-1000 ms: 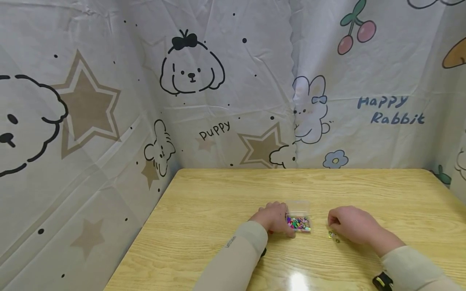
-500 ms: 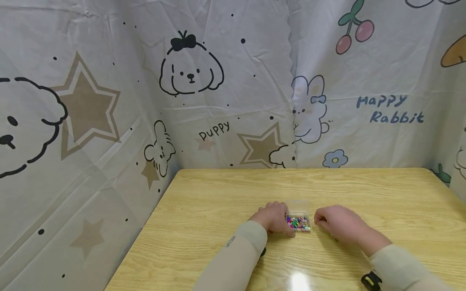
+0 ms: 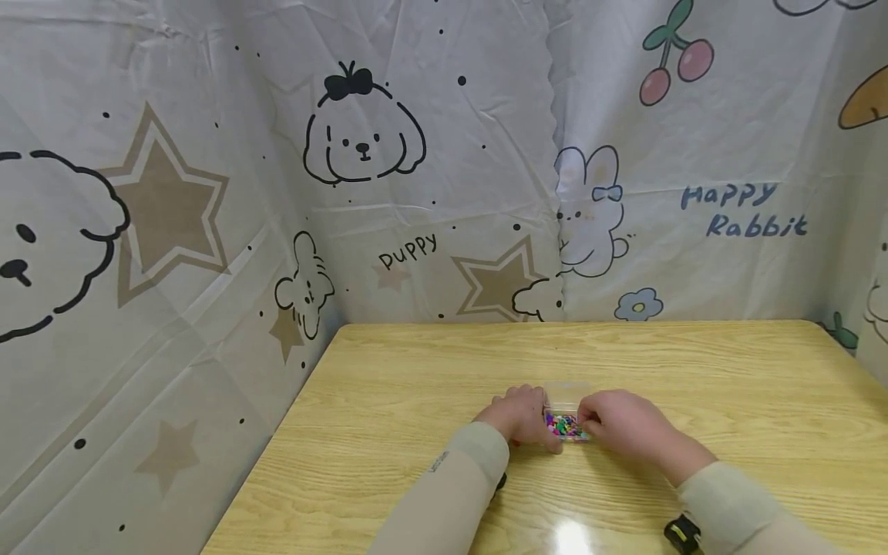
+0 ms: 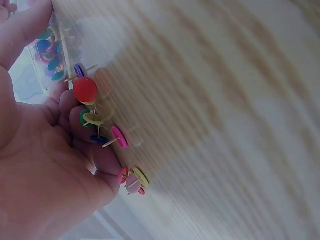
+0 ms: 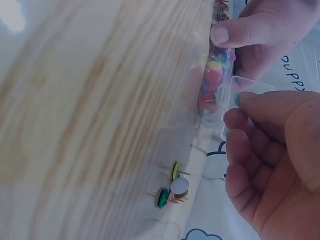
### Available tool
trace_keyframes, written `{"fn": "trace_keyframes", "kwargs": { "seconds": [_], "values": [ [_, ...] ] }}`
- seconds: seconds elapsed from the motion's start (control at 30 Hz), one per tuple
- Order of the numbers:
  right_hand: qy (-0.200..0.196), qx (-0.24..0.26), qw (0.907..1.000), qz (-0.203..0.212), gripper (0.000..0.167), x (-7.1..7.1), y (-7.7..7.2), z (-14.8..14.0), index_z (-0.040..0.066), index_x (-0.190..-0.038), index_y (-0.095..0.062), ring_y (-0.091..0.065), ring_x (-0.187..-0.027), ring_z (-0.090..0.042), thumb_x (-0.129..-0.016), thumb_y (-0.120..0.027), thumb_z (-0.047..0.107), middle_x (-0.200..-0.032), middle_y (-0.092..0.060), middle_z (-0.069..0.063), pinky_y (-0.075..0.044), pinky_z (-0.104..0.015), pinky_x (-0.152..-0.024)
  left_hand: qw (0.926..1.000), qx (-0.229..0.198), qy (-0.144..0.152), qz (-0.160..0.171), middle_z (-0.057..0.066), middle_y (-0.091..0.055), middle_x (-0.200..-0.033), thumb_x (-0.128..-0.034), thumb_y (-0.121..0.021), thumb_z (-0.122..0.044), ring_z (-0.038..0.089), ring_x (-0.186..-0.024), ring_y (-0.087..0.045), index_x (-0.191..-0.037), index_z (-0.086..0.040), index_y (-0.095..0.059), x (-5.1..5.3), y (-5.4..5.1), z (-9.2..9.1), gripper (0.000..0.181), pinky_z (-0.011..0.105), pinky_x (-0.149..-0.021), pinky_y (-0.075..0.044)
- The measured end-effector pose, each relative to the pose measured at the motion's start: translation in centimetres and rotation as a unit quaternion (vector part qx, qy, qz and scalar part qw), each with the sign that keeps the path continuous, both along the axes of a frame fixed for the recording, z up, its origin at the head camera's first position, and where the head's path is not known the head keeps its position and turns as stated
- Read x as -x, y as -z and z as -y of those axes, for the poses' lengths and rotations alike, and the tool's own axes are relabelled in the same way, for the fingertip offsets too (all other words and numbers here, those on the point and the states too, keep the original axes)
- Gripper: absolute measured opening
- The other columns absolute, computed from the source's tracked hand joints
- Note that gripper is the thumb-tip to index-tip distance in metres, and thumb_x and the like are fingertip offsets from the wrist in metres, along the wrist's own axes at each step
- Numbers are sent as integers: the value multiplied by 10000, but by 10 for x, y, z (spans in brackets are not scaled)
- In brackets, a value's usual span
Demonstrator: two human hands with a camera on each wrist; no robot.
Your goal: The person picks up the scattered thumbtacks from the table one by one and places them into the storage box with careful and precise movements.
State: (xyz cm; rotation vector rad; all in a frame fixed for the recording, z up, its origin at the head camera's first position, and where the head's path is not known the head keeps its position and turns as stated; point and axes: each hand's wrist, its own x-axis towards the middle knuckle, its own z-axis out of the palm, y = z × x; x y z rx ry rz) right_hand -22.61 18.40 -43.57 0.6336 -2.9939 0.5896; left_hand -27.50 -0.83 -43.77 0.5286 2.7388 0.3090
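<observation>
A small clear plastic box (image 3: 567,396), its lid raised, holds many-coloured thumbtacks (image 3: 560,424). My left hand (image 3: 522,416) grips the box's left end, with the thumb along the near side in the right wrist view. Over the box's right end, my right hand (image 3: 624,422) pinches a teal thumbtack (image 5: 237,99) between thumb and forefinger; its other fingers are curled. Several loose thumbtacks (image 4: 94,118) lie on the table by the left hand's fingers. A smaller cluster of loose thumbtacks (image 5: 179,187) lies beyond the box's right end.
The box stands on a light wood-grain table (image 3: 416,370). Behind and to the left hangs a white printed curtain (image 3: 444,154). A black device (image 3: 683,533) sits under the right wrist.
My right hand has moved left, from the loose thumbtacks on the right to over the box's right end. The left hand has stayed at the box.
</observation>
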Motion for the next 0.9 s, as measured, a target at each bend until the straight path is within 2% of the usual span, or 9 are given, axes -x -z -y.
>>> {"fn": "trace_keyframes", "kwargs": {
  "seconds": [0.23, 0.57, 0.9],
  "values": [
    [132, -105, 9998, 79, 151, 1, 2, 5, 229, -805, -693, -522, -692, -67, -917, -718, 132, -782, -613, 136, -503, -357, -686, 10000, -10, -8, 10, -61, -504, -921, -717, -890, -510, 177, -865, -470, -998, -233, -571, -1, 1, 1, 507, 373, -762, -415],
    [-18, -213, 9998, 38, 124, -3, 6, 2, 211, -819, -709, -512, -675, -64, -929, -731, 158, -782, -622, 124, -510, -366, -679, 9998, 98, 143, -80, -66, -507, -921, -726, -872, -527, 159, -876, -472, -1047, -234, -582, 0, 3, 2, 523, 368, -789, -413],
    [109, -158, 9998, 44, 112, -5, 0, -9, 236, -894, -748, -635, -818, -110, -931, -698, 142, -897, -692, 97, -545, -421, -773, 9999, 86, 87, -52, -71, -508, -923, -726, -875, -527, 156, -881, -471, -1023, -238, -573, -2, 0, 3, 513, 367, -797, -416]
  ]
}}
